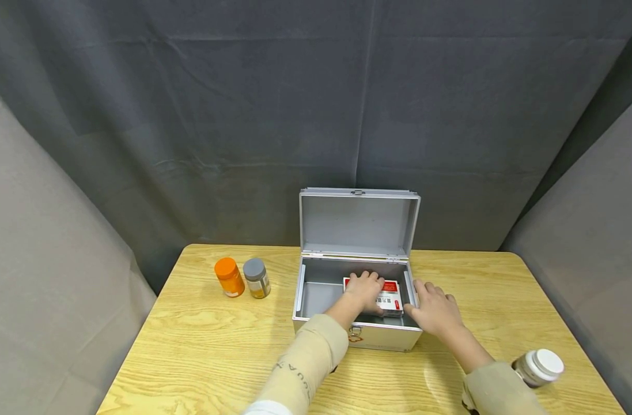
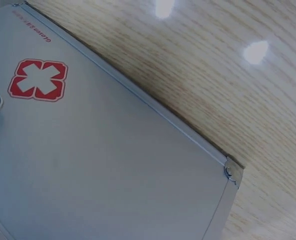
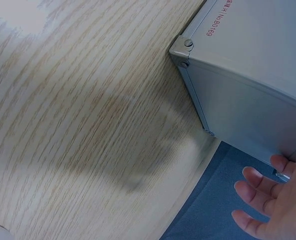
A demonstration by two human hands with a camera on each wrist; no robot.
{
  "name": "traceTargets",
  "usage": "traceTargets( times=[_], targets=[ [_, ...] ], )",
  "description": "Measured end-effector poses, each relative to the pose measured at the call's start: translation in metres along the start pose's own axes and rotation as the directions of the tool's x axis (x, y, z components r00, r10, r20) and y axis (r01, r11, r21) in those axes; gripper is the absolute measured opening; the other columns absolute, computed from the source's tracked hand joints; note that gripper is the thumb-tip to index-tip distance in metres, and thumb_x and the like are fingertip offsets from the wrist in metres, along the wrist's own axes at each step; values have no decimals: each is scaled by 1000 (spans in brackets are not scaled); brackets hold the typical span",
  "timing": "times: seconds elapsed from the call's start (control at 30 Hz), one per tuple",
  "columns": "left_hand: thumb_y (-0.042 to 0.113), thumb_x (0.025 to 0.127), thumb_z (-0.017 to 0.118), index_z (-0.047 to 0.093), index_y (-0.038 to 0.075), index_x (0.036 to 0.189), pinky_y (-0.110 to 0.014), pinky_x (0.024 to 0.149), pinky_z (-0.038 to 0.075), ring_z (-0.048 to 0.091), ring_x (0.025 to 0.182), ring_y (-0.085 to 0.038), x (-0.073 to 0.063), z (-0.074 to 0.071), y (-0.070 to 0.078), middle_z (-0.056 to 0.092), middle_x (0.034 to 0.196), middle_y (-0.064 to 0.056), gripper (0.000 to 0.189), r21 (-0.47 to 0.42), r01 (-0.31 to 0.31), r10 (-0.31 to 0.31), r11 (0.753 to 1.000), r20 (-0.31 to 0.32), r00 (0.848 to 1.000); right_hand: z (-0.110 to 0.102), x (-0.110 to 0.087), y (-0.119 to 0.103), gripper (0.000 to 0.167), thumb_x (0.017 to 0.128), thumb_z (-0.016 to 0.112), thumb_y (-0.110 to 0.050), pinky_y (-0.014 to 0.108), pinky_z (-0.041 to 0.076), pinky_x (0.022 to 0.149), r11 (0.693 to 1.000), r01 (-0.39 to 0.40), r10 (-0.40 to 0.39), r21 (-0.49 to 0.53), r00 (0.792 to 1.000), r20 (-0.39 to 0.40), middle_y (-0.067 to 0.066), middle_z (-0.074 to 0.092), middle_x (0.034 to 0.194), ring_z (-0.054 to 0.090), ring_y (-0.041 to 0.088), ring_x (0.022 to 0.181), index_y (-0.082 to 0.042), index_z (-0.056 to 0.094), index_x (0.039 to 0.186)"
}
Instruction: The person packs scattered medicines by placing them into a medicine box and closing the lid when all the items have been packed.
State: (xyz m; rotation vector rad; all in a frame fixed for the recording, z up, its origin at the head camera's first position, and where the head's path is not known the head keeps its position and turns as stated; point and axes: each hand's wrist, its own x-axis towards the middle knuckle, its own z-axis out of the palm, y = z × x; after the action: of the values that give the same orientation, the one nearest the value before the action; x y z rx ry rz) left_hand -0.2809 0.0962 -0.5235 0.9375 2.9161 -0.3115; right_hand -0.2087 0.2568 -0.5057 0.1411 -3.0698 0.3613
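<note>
The desk (image 1: 191, 346) is wood-grained, its far corners rounded, with glare spots (image 2: 256, 52) on its surface (plain in the left wrist view). Dark grey cloth (image 1: 243, 115) hangs behind; paler cloth (image 1: 46, 259) flanks the left side. The case (image 1: 383, 341) stands on the desk, lid (image 1: 357, 225) raised. The box (image 1: 392, 295) lies inside, toward the right. The left hand (image 1: 364, 292) is over the box; whether its grip grasps or merely rests, I cannot tell. The right hand (image 1: 437, 310) is at the case's right wall, grip released, fingers extended. An orange bottle (image 1: 230, 278) and grey-capped bottle (image 1: 257, 279) stand left; a white-capped bottle (image 1: 540, 368) is at right.
</note>
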Motion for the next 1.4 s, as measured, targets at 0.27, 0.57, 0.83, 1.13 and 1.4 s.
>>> traceTargets(
  times=[0.27,0.57,0.83,1.13,1.4],
  targets=[
    [63,64,69,44,25,133,-40,89,42,44,115,-14,1,3,1,47,126,6,82,-13,-12,12,1000,-5,1000,-2,0,-2,63,82,55,-38,64,33,82,1000,-8,8,0,1000,16,28,48,119,46,47,107,1,38,129],
    [63,62,70,47,25,129,-40,84,45,46,112,-14,3,5,1,44,124,6,81,-8,-21,21,1000,-38,999,-2,1,-2,64,83,55,-39,65,33,83,1000,-9,9,-2,1000,19,28,48,119,46,47,107,2,38,129],
    [64,60,70,48,23,130,-42,84,45,41,115,-14,4,3,1,40,127,6,84,6,-29,29,1000,-41,999,-1,3,-1,63,82,55,-39,65,32,83,1000,-8,8,1,1000,14,28,48,118,46,47,106,1,38,128],
    [67,56,70,50,22,129,-28,80,43,42,109,-12,0,1,1,41,124,7,88,46,-84,87,995,-62,994,0,2,0,64,82,55,-39,65,32,83,1000,-12,11,8,1000,26,28,48,118,46,47,107,1,38,129],
    [41,66,74,54,29,125,-25,78,47,45,105,-14,-4,-5,-1,44,123,4,64,-19,-126,125,992,-48,991,3,2,2,62,82,56,-39,65,33,82,1000,-13,12,9,1000,21,27,49,116,47,46,106,0,38,128]
  ],
)
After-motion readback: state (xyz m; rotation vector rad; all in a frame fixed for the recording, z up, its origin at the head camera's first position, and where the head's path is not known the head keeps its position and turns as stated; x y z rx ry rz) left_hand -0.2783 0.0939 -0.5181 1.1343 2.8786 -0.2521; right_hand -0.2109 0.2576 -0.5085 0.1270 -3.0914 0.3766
